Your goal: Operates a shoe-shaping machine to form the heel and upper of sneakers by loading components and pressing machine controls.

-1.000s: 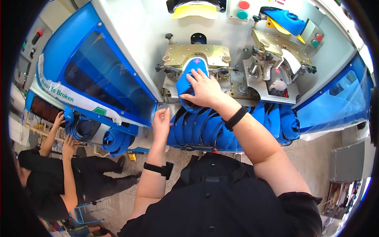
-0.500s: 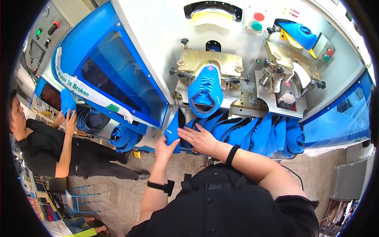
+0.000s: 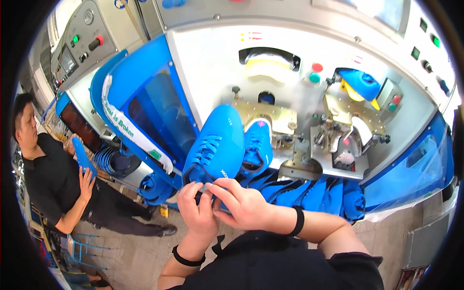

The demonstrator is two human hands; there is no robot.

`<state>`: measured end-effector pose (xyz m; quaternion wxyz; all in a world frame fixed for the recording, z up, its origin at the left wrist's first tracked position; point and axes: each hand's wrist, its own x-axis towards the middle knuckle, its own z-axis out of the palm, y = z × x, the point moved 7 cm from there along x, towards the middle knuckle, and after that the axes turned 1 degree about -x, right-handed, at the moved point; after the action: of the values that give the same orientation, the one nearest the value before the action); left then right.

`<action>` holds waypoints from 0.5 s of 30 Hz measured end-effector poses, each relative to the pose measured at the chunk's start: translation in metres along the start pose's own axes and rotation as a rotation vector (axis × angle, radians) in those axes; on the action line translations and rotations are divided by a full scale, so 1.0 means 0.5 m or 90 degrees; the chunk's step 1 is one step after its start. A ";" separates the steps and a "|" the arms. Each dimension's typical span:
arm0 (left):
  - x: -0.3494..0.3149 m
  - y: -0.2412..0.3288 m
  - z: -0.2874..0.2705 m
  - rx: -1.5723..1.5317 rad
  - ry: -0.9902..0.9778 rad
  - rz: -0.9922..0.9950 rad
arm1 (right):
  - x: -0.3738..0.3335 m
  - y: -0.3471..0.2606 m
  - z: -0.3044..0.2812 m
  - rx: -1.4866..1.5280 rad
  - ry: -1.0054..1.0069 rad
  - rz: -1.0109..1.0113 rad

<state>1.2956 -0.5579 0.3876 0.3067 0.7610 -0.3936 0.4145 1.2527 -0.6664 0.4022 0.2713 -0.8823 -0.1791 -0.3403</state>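
1. Fingers of the left hand and right hand are meeting in a narrow pinch, holding the rear collar edge of a bright-blue, elongated lace-up shoe upper.
2. Fingertips are overlapping and covering the heel end; what each thumb is pressing cannot be told.
3. A second blue lace-up upper is sitting at a brass-coloured, flat metal plate; the held upper is hiding the plate's left part. Whether both uppers are touching cannot be told.
4. A blue-framed door with a dark window is bordering the left side; a row of nested blue uppers is lining the right. Open room is showing beyond the toe, before a white wall.
5. The toe is pointing away from the person, slightly rightward; the long axis is running steeply up from the hands, laces facing the camera.
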 end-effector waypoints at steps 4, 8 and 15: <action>0.027 -0.006 0.024 -0.032 0.067 0.062 | 0.013 0.021 -0.011 -0.172 -0.066 -0.049; 0.062 0.015 0.054 -0.057 0.098 0.132 | 0.056 0.044 -0.057 -0.144 -0.096 -0.047; 0.120 0.006 0.049 -0.060 0.092 0.045 | 0.103 0.141 -0.169 -0.202 0.022 -0.022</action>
<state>1.3234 -0.5993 0.4288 0.3549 0.6995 -0.4157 0.4603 1.2819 -0.7662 0.4657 0.1259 -0.9050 -0.1337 -0.3838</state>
